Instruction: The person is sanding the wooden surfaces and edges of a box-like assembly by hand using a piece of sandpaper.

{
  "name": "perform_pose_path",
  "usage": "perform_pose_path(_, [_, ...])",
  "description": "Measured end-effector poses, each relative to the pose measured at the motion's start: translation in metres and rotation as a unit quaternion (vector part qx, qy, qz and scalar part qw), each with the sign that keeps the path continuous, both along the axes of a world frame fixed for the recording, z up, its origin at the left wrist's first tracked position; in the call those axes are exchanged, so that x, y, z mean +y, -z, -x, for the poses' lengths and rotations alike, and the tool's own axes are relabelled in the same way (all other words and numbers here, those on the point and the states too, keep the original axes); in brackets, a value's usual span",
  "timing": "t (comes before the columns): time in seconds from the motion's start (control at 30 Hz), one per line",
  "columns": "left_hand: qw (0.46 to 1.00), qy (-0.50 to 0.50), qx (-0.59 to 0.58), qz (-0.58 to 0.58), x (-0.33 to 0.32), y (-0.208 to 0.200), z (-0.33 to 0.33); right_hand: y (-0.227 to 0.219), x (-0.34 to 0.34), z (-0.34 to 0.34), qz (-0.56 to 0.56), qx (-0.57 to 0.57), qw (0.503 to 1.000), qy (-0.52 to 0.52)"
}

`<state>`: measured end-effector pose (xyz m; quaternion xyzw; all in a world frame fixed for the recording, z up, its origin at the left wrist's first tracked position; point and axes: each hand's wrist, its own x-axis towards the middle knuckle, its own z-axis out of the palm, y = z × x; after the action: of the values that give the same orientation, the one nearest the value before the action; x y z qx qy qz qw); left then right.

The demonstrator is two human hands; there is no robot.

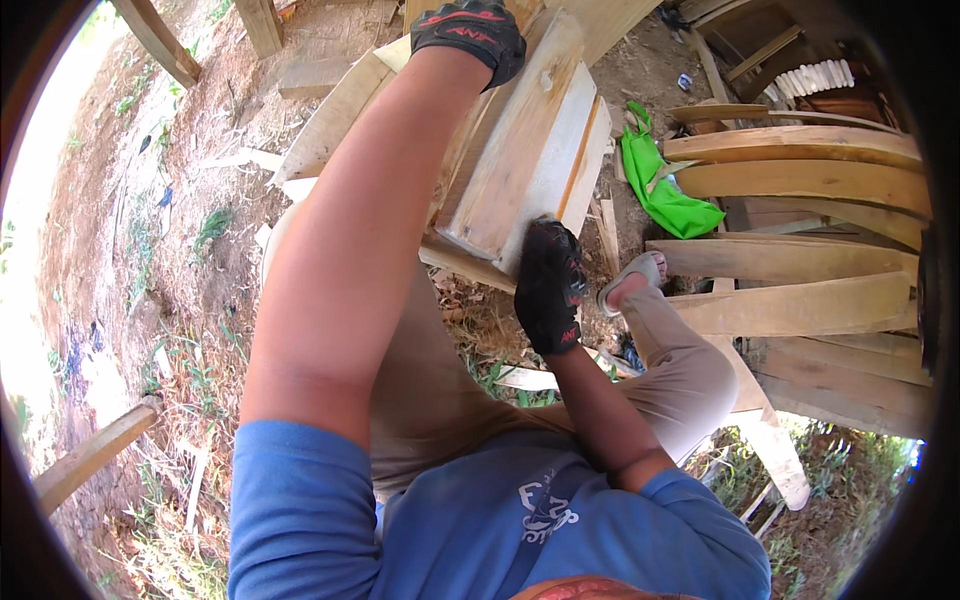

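Note:
A thick wooden board [512, 165] with a pale, smoothed side lies lengthwise in front of me on other timber. My left hand [470, 38], in a black glove with red marks, reaches to the board's far part, its back turned up. Its fingers are mostly hidden at the picture's upper edge. At the near right corner of the board is my right hand [550, 285], in a matching glove. Its fingers are curled in against the board's edge, and the thumb side is hard to make out.
Long sawn planks [800, 180] are stacked at the right. A bright green bag [660, 190] lies on the ground between them and the board. My sandalled foot [635, 280] stands near the stack. Wood offcuts [312, 78] and shavings litter the dirt; a wooden post [95, 455] juts in at the left.

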<state>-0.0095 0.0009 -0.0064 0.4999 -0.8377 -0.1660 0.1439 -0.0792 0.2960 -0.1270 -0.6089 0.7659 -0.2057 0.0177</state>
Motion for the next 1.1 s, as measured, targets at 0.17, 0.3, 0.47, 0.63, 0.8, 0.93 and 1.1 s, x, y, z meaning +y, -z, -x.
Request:
perform_pose_path(0.17, [0.998,0.016,-0.056,0.014,-0.002,0.004,-0.007,0.012,-0.045,0.037,0.085,0.013,0.996,0.011])
perform_pose_path(0.3, [0.999,0.029,-0.039,0.009,0.003,-0.004,-0.003,-0.018,-0.117,0.091,0.038,-0.155,0.987,0.004])
perform_pose_path(0.47, [0.999,0.031,-0.037,-0.006,0.009,-0.008,0.003,0.003,-0.146,0.142,0.1,0.041,0.993,-0.037])
perform_pose_path(0.63, [0.998,-0.003,-0.035,0.047,-0.003,0.012,0.007,0.01,-0.098,0.1,0.108,-0.014,0.992,-0.062])
perform_pose_path(0.8, [0.999,-0.028,0.022,-0.006,0.001,0.008,0.009,0.021,-0.001,0.04,-0.042,0.116,0.99,-0.068])
perform_pose_path(0.93, [1.0,-0.025,0.005,0.001,0.0,0.007,0.009,0.001,0.03,0.003,0.023,0.058,0.986,-0.154])
perform_pose_path(1.1, [0.999,-0.034,0.014,-0.003,0.001,0.007,0.01,0.005,0.008,0.011,0.038,0.118,0.987,-0.099])
